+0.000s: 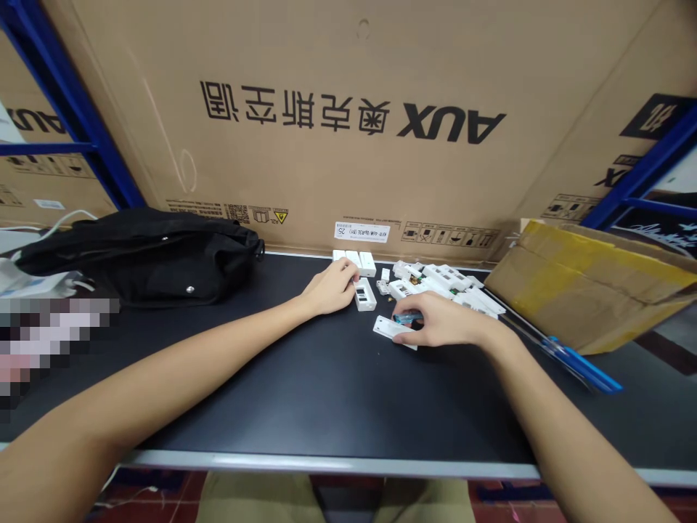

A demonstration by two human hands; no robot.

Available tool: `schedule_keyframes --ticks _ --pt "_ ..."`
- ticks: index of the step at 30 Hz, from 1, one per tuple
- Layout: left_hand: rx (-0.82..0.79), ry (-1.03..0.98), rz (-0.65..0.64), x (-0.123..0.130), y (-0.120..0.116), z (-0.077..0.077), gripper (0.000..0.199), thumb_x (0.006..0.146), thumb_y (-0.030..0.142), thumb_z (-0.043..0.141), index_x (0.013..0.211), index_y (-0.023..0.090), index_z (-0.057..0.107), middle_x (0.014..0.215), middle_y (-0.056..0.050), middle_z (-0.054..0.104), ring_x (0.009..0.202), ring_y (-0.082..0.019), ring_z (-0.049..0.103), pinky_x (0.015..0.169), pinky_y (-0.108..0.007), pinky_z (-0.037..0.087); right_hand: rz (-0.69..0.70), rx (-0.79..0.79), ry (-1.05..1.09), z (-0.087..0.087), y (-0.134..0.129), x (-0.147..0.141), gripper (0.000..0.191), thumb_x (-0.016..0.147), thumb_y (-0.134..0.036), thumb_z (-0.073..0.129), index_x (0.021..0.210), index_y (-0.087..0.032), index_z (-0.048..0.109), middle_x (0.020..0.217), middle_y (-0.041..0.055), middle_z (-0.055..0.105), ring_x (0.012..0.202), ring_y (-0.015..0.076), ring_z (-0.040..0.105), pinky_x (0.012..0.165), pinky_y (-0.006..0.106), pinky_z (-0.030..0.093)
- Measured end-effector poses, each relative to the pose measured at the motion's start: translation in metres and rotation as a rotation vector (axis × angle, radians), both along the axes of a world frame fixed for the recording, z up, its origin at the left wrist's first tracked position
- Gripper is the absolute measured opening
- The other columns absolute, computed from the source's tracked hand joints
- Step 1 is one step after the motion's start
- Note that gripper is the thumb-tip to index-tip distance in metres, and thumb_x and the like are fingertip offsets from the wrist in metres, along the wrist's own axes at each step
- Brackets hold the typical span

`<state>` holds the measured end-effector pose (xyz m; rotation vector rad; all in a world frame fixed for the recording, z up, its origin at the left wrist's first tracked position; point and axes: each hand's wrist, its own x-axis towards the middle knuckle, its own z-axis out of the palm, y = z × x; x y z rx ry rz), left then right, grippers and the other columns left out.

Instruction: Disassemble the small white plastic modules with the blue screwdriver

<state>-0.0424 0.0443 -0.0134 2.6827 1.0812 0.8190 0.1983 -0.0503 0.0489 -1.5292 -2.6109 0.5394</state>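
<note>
Black bag (139, 258) beyond left hand (329, 287), cardboard box (582, 287) past right hand (443, 319)

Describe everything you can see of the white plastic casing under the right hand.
The white plastic casing is a flat, elongated, matte-looking piece lying on the black table top, angled diagonally. Its near end sticks out to the left of the right hand, whose fingers cover its far part and seem to pinch a small blue object above it. The visible face looks mostly plain, with a small dark mark near one end. It looks intact, but its underside is hidden.
</note>
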Motion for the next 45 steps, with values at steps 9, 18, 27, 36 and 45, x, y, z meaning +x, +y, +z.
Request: schedule_keyframes --ticks 9,18,27,36,45 --pt "-0.015 -0.009 -0.047 0.001 -0.004 0.003 0.022 0.096 0.03 0.04 0.107 0.024 0.057 0.115 -0.005 0.061 0.097 -0.022 0.063 0.083 -0.038 0.053 -0.146 0.186 -0.214 0.002 0.003 0.005 0.031 0.08 -0.053 0.065 0.081 -0.023 0.069 0.075 0.0039 0.069 0.067 0.0195 0.06 0.058 0.029 0.035" --pt "-0.058 0.02 -0.166 0.003 -0.001 0.0 0.04 0.101 0.043 0.035 0.133 0.026 0.054 0.14 -0.004 0.058 0.128 -0.022 0.055 0.109 -0.04 0.043 -0.029 0.116 -0.134 0.001 0.003 0.006 0.028 0.084 -0.049 0.063 0.078 -0.022 0.071 0.07 0.0035 0.07 0.063 0.0192 0.06 0.061 0.029 0.039" --pt "-0.083 0.051 -0.228 0.005 0.001 -0.001 0.043 0.104 0.04 0.028 0.137 0.025 0.051 0.147 -0.005 0.052 0.138 -0.02 0.046 0.117 -0.039 0.035 -0.116 0.289 -0.084 0.004 0.006 0.013 0.031 0.089 -0.04 0.055 0.107 -0.021 0.072 0.092 0.0077 0.075 0.08 0.0224 0.067 0.072 0.031 0.044" --pt "-0.077 0.047 -0.204 0.004 -0.003 0.003 0.031 0.099 0.045 0.042 0.112 0.023 0.058 0.114 -0.007 0.063 0.101 -0.022 0.061 0.089 -0.039 0.05 -0.201 0.282 -0.153 -0.005 0.016 0.031 0.029 0.086 -0.038 0.057 0.104 -0.023 0.074 0.093 0.0077 0.076 0.084 0.0248 0.068 0.073 0.031 0.045" --pt "-0.061 0.126 -0.297 0.004 -0.003 0.004 0.044 0.1 0.046 0.041 0.135 0.024 0.052 0.125 -0.008 0.064 0.115 -0.024 0.057 0.097 -0.04 0.048 -0.241 0.304 -0.149 -0.004 0.017 0.032 0.029 0.086 -0.033 0.057 0.104 -0.018 0.073 0.095 0.011 0.075 0.083 0.0249 0.068 0.072 0.03 0.044"
